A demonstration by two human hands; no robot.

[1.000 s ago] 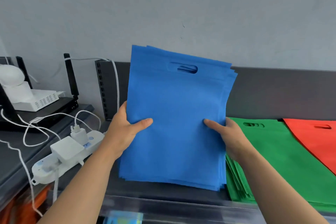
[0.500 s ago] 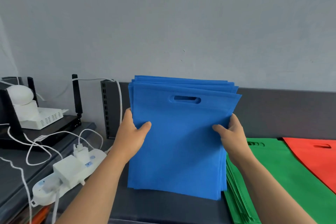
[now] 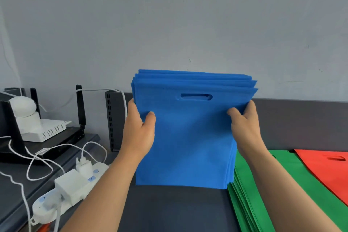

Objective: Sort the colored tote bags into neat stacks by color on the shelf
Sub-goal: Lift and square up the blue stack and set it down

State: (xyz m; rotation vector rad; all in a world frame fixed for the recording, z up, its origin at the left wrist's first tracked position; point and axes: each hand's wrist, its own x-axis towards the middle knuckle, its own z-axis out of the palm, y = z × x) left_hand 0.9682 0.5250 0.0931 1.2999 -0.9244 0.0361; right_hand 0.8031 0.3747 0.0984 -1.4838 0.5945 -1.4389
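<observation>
A stack of blue tote bags (image 3: 190, 137) stands upright with its bottom edge on the dark shelf (image 3: 173, 209), cut-out handle at the top. My left hand (image 3: 139, 130) grips its left edge, thumb in front. My right hand (image 3: 244, 128) grips the right edge the same way. To the right lies a flat stack of green tote bags (image 3: 278, 194), touching the blue stack's lower right corner. A red tote bag stack (image 3: 331, 173) lies flat at the far right, overlapping the green one.
On a lower surface at the left are a white power strip (image 3: 62, 194) with plugged adapters and white cables, a white router box (image 3: 49, 130), a black antenna (image 3: 81, 105) and a black slotted shelf upright (image 3: 111, 118). A grey wall rises behind.
The blue stack went from tilted and lifted to upright on its bottom edge on the shelf. Both hands slid higher up its sides. The bags' top edges look more even.
</observation>
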